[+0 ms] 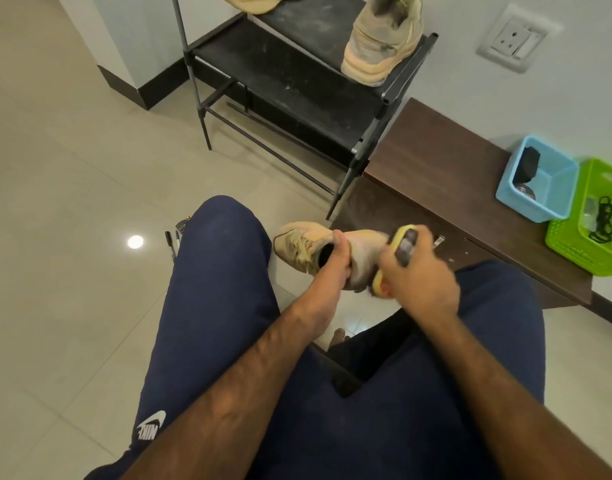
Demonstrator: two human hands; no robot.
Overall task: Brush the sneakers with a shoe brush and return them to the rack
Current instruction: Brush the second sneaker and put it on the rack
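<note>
1. The view looks down from the person's head at their lap. They sit with both legs in navy trousers (221, 289) above a pale tiled floor (72, 168).
2. The left hand (332, 268) grips a tan sneaker (308, 242) between the knees. Its thumb is hooked over the collar at the shoe's opening and the fingers wrap underneath.
3. The sneaker lies on its side, held off the floor, with its toe and laces pointing left and its heel to the right.
4. The right hand (418, 275) is curled round a yellow shoe brush (402, 236). The brush is pressed against the heel end of the held sneaker. The hand and brush are blurred.
5. Further off stands a black shoe rack (297, 88) with a dusty shelf.
6. A second tan sneaker (380, 39) sits on the right end of that shelf, heel towards the camera.
7. Part of a third tan shoe (252, 1) shows at the top edge, on the rack.
8. To the right of the rack runs a dark brown bench (436, 161) along the wall.
9. On the bench sit a blue basket (553, 192) and, touching it, a green basket (574, 251); both hold small dark items too unclear to name.
10. Two pens (171, 242) lie on the floor beside the left knee.
11. A wall socket (515, 39) is fixed above the bench.
</note>
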